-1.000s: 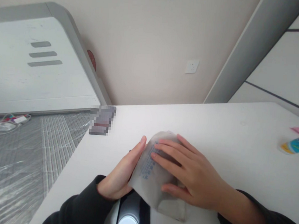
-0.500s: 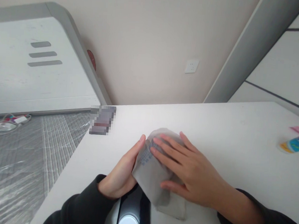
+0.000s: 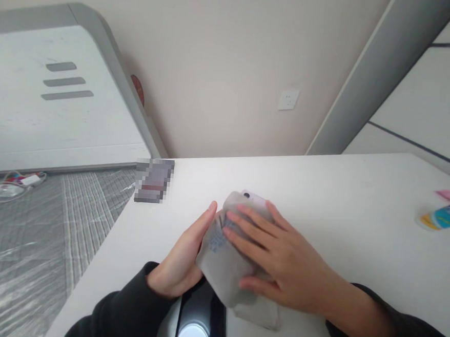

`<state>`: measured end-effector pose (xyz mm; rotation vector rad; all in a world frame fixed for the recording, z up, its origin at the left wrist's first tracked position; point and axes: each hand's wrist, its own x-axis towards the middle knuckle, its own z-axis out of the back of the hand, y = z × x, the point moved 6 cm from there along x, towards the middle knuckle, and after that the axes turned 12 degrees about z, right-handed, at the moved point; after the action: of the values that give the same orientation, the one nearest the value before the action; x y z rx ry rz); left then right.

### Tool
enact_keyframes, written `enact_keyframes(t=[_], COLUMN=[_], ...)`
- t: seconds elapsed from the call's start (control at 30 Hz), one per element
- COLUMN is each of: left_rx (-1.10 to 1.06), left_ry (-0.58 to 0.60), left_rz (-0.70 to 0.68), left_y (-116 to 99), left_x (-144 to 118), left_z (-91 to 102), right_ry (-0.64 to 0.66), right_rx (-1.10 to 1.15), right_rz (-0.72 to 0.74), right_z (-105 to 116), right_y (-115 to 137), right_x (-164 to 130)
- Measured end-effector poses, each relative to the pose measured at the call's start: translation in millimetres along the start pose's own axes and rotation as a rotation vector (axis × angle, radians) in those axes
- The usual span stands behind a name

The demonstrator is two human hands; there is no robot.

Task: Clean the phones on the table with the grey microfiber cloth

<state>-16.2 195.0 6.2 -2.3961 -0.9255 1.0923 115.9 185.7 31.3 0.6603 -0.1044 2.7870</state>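
My right hand (image 3: 280, 259) lies flat on a thin grey cloth (image 3: 223, 273) with blue print, its fingers spread and pressing the cloth down on a phone. My left hand (image 3: 186, 258) grips the left side of the phone and the cloth, thumb up along the edge. The phone's pale pink far corner (image 3: 253, 196) pokes out past the cloth. Its glossy black near end (image 3: 201, 318) shows below the cloth and reflects a light. It all rests on a white table (image 3: 342, 197).
A blue and yellow tube (image 3: 443, 217) and a pink slip (image 3: 448, 195) lie at the table's right edge. A blurred-out item (image 3: 154, 180) sits at the far left corner. Left of the table, plastic sheeting (image 3: 22, 247) covers the floor, with cables (image 3: 16, 182) near a white panel.
My right hand has drawn the cloth a little toward me and to the left, uncovering the phone's pink far corner. My left hand has barely moved.
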Motion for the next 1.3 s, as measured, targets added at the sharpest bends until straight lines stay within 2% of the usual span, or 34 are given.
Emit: enact_keyframes(t=[0.1, 0.2, 0.27, 0.4, 0.5, 0.6, 0.7, 0.8, 0.93, 1.03, 1.2, 1.3], left_rx=[-0.012, -0.010, 0.024, 0.151, 0.181, 0.204, 0.240, 0.237, 0.255, 0.255, 0.239, 0.216], left_ry=[-0.034, -0.050, -0.015, 0.008, -0.044, -0.118, -0.157, -0.101, 0.014, 0.045, 0.035, 0.051], left_rz=[0.050, 0.002, -0.057, -0.084, -0.099, -0.086, -0.053, -0.034, -0.037, -0.051, -0.082, -0.043], left_y=[1.5, -1.8, -4.9, -5.0, -4.8, -2.8, -0.1, 1.3, 3.0, 4.9, 5.8, 6.7], left_x=[0.1, -1.8, -4.2, -7.1, -6.2, -4.0, -2.3, -2.2, -3.7, -2.8, 0.8, -0.3], left_z=[1.1, -0.3, -3.9, -6.3, -2.1, 3.5, 7.2, 4.9, -3.2, -4.7, 0.5, 1.3], right_ry=[0.058, -0.038, -0.188, -0.429, -0.506, -0.537, -0.515, -0.524, -0.632, -0.649, -0.667, -0.651], right_rx=[0.097, 0.083, 0.058, 0.069, 0.231, 0.483, 0.762, 0.928, 0.883, 0.886, 0.989, 0.979], right_rz=[0.157, 0.155, 0.062, -0.310, -0.548, -0.702, -0.735, -0.750, -0.870, -0.925, -0.906, -0.903], right_z=[-4.4, 4.8, 16.3, 25.2, 14.2, 0.8, -6.6, -7.5, -5.4, -5.9, -4.4, -3.1], right_y=[19.3, 21.4, 13.3, -14.4, -30.1, -37.7, -38.0, -40.0, -51.5, -55.7, -54.8, -53.9], right_x=[4.6, 3.2, -1.5, -17.1, -26.2, -29.8, -25.6, -23.5, -33.4, -37.1, -31.8, -29.9])
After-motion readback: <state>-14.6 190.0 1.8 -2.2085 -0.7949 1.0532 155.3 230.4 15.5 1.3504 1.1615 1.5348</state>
